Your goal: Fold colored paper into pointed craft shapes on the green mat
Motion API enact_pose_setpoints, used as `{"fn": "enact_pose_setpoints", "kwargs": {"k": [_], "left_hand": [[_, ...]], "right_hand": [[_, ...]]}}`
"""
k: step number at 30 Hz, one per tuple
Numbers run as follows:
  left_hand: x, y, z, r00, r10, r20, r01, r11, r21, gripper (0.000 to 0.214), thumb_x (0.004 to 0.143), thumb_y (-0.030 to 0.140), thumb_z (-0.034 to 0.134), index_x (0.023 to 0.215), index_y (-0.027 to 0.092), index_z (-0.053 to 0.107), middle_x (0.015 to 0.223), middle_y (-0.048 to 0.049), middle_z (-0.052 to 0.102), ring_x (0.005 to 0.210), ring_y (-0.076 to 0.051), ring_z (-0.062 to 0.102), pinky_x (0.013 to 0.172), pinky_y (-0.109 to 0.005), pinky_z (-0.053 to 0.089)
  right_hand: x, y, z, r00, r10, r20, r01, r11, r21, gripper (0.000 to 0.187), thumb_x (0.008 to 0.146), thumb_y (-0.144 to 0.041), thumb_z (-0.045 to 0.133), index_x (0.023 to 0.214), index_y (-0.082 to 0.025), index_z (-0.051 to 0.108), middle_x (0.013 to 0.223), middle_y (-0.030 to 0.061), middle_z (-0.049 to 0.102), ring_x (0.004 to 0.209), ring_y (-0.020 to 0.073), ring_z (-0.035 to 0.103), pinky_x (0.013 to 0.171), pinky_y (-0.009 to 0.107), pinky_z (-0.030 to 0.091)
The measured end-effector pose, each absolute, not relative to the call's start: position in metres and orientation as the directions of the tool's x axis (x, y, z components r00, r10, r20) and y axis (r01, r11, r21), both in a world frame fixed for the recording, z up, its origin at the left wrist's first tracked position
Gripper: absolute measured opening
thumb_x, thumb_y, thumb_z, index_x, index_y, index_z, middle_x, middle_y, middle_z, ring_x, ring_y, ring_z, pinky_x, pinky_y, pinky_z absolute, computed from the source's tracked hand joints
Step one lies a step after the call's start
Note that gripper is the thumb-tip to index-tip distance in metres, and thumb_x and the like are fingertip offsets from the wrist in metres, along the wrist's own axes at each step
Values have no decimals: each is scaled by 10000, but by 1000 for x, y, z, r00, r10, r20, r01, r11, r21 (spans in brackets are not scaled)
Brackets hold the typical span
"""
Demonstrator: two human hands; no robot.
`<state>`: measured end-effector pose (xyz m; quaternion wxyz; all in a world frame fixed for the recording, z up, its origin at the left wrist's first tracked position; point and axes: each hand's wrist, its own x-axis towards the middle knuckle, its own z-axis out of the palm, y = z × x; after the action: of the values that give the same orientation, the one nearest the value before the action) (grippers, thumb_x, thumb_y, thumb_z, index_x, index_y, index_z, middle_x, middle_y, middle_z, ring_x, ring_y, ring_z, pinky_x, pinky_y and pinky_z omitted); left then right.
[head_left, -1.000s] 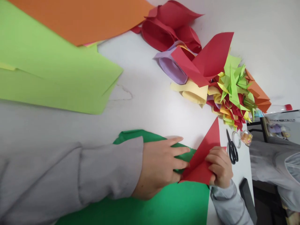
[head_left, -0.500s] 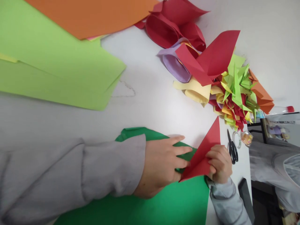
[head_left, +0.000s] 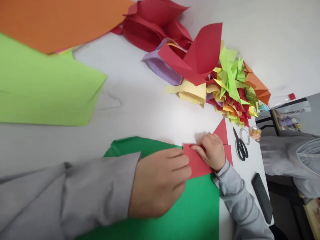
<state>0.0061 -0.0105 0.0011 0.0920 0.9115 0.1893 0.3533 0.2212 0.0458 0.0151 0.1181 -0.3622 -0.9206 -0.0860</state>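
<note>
A sheet of red paper (head_left: 198,168) with folds in it lies partly over a large green sheet (head_left: 197,206); a pointed triangular part of it sticks out past my right hand. My left hand (head_left: 160,183) comes in from the left with its fingers curled and closed at the paper's left edge; its thumb is hidden. My right hand (head_left: 211,151) is closed on the same paper, thumb pressed along its upper side. Just beyond that hand lie black-handled scissors (head_left: 241,148).
Light green sheets (head_left: 50,93) and an orange sheet (head_left: 62,23) lie at the upper left. Folded red paper pieces (head_left: 202,50), a purple paper loop (head_left: 163,68) and a colourful paper heap (head_left: 232,86) spread across the white table. A black phone-like object (head_left: 262,198) and a person in grey (head_left: 280,153) are at right.
My left hand's spread fingers have curled in at the red paper's edge. My right hand has shifted up and left over the paper, which now lies flatter with a straight left edge.
</note>
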Motion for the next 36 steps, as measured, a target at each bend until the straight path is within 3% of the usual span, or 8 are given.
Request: {"fn": "enact_pose_setpoints", "kwargs": {"k": [4,7,9,19,25,31,36], "left_hand": [[39,-56,-10,560,530,637,514,-825,235,290,837,206,472,1018,127,685,1108,-110,695,1078,-251,552,986,-390,351],[61,-83,-22,556,673,487,647,-719,255,516,829,486,516,1107,78,662,1253,-144,634,1194,-280,509,1045,-406,294],[70,-92,-25,551,715,430,691,-680,246,612,779,566,559,1139,81,652,1301,-153,600,1240,-290,480,1076,-420,258],[76,-96,-23,474,767,433,739,-614,279,670,631,640,673,1085,148,698,1293,-123,614,1238,-277,498,1098,-387,210],[75,-98,-23,508,764,397,723,-629,285,676,649,633,669,1119,146,677,1323,-140,587,1255,-294,484,1080,-410,233],[65,-93,-18,598,740,307,670,-672,315,661,761,583,593,1257,146,579,1409,-183,486,1301,-336,426,1068,-460,220],[59,-86,-9,656,724,215,644,-685,340,657,787,551,570,1304,147,540,1439,-166,453,1297,-318,429,1064,-428,234]], "right_hand": [[219,45,12,-643,704,301,751,657,67,425,960,-470,410,649,-195,503,575,18,522,595,166,463,605,289,326],[219,45,11,-624,719,307,770,632,85,441,967,-474,389,652,-191,510,579,21,528,598,164,464,609,282,324],[219,44,10,-621,719,311,773,628,93,446,973,-467,378,650,-190,512,577,21,526,597,163,463,608,280,320],[217,45,10,-633,706,317,765,634,115,466,991,-443,325,660,-183,525,583,29,541,598,168,468,616,286,313],[218,45,10,-629,715,305,768,632,102,464,988,-452,332,672,-180,537,588,30,549,605,168,475,621,283,314],[218,45,8,-616,734,288,780,620,86,453,973,-476,364,680,-180,541,602,31,558,618,168,492,631,286,329],[218,45,13,-596,739,313,785,619,35,434,987,-426,341,714,-172,562,637,41,580,631,168,501,644,294,357]]}}
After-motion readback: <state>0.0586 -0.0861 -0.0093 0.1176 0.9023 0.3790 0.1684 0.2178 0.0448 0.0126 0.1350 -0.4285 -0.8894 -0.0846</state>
